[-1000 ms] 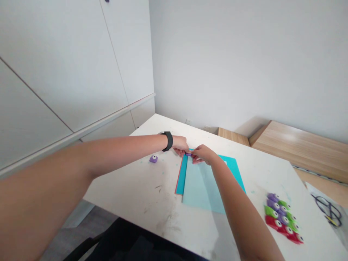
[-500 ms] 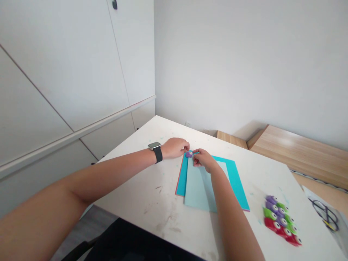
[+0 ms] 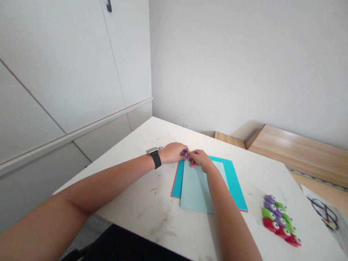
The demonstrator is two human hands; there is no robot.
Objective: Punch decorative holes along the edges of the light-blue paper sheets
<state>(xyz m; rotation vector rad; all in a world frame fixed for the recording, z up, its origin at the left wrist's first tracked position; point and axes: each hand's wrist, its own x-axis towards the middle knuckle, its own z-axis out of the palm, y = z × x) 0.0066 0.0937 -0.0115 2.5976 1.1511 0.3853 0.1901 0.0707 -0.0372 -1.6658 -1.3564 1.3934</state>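
Note:
A small purple one-eyed piece (image 3: 185, 155) is between the fingers of my left hand (image 3: 174, 152), at the top left corner of the stacked sheets. My right hand (image 3: 200, 158) meets it from the right, its fingers bent together with the tips against the piece; what they pinch is hidden. Beneath my right hand lies a pale blue sheet (image 3: 197, 192), on top of a larger bright blue sheet (image 3: 237, 181). A reddish edge shows under the blue one. Another purple piece (image 3: 160, 148) peeks out behind my left wrist, mostly covered.
Several purple, green and red one-eyed pieces (image 3: 280, 219) are grouped on the right of the white table (image 3: 130, 203). Beyond them, dark-handled scissors (image 3: 324, 214) seem to lie on a lower surface. White cabinets (image 3: 67, 72) stand at left, a wooden unit (image 3: 299, 152) at right.
My left hand has moved onto the purple piece, and its fingers now close round it. My right fingertips have come close beside them. A second purple piece now shows behind my left wrist.

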